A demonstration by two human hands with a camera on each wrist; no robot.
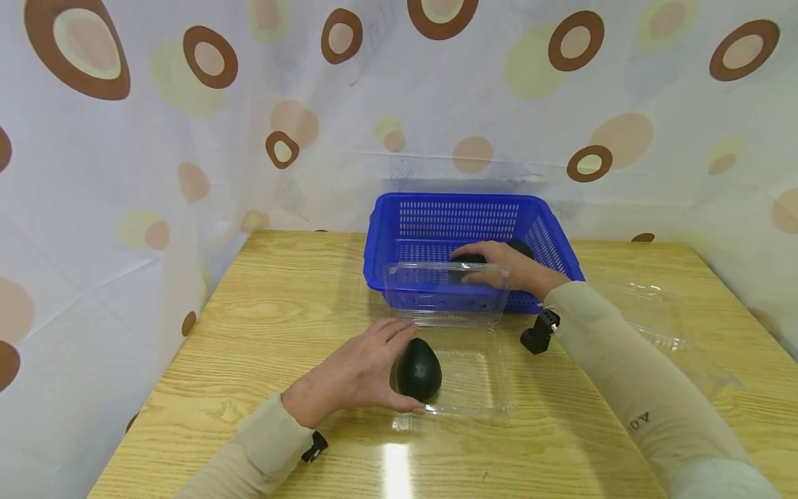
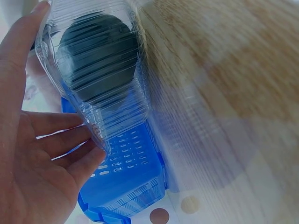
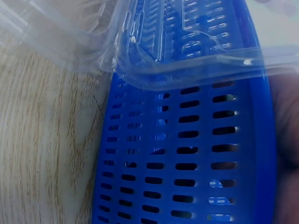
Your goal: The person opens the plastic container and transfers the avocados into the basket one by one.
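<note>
A dark green avocado (image 1: 420, 371) lies at the left end of a clear plastic clamshell container (image 1: 476, 381) on the table. My left hand (image 1: 355, 371) grips that end, thumb at the near edge and fingers at the far edge. In the left wrist view the avocado (image 2: 98, 58) shows through the ribbed clear wall. The raised lid (image 1: 445, 298) stands against the front of a blue perforated basket (image 1: 379, 242). Inside the basket my right hand (image 1: 505, 267) holds another avocado (image 1: 469, 259), seen partly through the lid; another avocado (image 1: 521, 247) lies behind the wrist.
More clear plastic containers (image 1: 673, 346) sit on the wooden table (image 1: 280, 298) at the right, partly behind the right sleeve (image 1: 630, 374). A patterned cloth (image 1: 436, 97) hangs behind the table. In the right wrist view the basket's slotted side (image 3: 187, 140) hides most of the hand.
</note>
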